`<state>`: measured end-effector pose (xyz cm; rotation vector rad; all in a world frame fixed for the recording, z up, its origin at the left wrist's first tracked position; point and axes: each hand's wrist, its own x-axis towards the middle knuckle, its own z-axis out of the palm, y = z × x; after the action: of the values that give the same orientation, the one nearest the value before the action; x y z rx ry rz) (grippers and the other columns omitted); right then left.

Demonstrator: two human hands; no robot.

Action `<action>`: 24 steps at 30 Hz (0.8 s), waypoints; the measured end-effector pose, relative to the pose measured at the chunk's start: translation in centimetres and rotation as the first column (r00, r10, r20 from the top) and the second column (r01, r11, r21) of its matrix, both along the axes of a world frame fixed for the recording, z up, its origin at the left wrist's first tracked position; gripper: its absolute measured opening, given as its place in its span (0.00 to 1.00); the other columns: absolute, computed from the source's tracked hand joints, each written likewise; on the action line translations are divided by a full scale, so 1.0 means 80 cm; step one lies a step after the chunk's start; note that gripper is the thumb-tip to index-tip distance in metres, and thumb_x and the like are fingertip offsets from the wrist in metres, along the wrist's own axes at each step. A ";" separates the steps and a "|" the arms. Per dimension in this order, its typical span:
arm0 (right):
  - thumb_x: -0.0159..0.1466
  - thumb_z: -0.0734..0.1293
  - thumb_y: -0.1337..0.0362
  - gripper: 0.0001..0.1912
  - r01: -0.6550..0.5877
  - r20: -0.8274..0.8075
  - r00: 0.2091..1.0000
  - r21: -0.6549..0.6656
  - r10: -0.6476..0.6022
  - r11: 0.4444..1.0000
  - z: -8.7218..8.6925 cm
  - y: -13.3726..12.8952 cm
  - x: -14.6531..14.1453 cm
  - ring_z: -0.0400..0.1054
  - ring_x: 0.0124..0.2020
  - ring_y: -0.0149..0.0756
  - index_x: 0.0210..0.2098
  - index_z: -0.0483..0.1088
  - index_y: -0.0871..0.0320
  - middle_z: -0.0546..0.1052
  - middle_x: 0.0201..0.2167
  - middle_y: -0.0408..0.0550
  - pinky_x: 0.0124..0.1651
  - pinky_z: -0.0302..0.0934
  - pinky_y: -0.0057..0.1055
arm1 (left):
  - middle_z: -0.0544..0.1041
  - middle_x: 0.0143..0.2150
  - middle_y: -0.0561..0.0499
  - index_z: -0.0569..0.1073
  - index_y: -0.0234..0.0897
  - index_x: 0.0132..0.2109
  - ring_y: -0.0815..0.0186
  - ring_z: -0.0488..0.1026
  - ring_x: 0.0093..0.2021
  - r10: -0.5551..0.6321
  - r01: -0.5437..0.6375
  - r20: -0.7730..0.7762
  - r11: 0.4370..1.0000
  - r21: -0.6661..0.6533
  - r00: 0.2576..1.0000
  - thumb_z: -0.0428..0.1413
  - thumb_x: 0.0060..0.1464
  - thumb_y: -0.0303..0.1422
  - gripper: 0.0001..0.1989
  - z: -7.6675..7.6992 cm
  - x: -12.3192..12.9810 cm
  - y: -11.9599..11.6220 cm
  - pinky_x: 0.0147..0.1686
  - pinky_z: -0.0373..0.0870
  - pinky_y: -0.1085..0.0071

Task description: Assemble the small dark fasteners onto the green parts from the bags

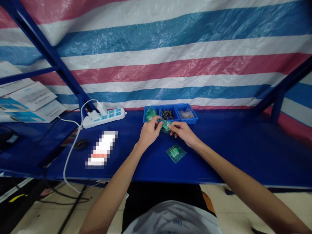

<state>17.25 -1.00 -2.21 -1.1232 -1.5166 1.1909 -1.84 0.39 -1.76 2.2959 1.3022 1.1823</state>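
Between my two hands, just in front of the blue bins, is a small green plastic bag (pixel 166 126). My left hand (pixel 150 130) pinches its left side between thumb and fingers. On the opposite side, my right hand (pixel 183 132) has closed fingers on the bag's right edge. What the bag contains is too small to make out. A second green plastic bag (pixel 175 153) lies flat on the blue table below my hands, with pale slim pieces showing through it.
Three joined blue bins (pixel 193 121) stand at the back, with green bags (pixel 150 113), small dark parts (pixel 167 114) and clear packets (pixel 186 114). A white power strip (pixel 107 117) with cables sits left, near a pixelated white object (pixel 102 149). White boxes (pixel 31 97) are stacked far left.
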 end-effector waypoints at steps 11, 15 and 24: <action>0.60 0.71 0.52 0.19 0.050 -0.192 0.981 0.136 -0.023 0.989 0.009 -0.006 0.002 0.68 0.24 0.26 0.22 0.69 0.59 0.75 0.54 0.55 0.23 0.60 0.27 | 0.73 0.52 0.46 0.69 0.38 0.56 0.71 0.75 0.33 -0.283 0.286 0.046 0.955 -0.075 0.958 0.60 0.55 0.29 0.22 -0.006 0.005 -0.002 0.33 0.73 0.74; 0.60 0.71 0.51 0.20 0.043 -0.154 0.988 0.136 -0.022 0.990 0.011 -0.006 0.003 0.70 0.25 0.26 0.22 0.68 0.60 0.74 0.56 0.55 0.24 0.61 0.27 | 0.76 0.43 0.49 0.74 0.38 0.49 0.69 0.74 0.33 -0.242 0.240 -0.056 0.970 -0.041 0.969 0.57 0.58 0.28 0.12 -0.007 0.004 0.000 0.34 0.71 0.72; 0.62 0.66 0.58 0.15 0.087 -0.036 0.996 0.108 -0.083 0.990 0.000 0.004 0.004 0.73 0.23 0.28 0.47 0.69 0.54 0.75 0.42 0.47 0.22 0.60 0.24 | 0.71 0.29 0.52 0.75 0.36 0.32 0.69 0.68 0.28 -0.137 0.140 -0.069 0.989 0.043 0.988 0.55 0.63 0.35 0.12 0.000 0.005 -0.002 0.31 0.68 0.70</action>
<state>17.59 -0.70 -2.25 -1.0801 -1.4770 1.0503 -1.48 0.23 -1.76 2.4343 1.1263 1.1128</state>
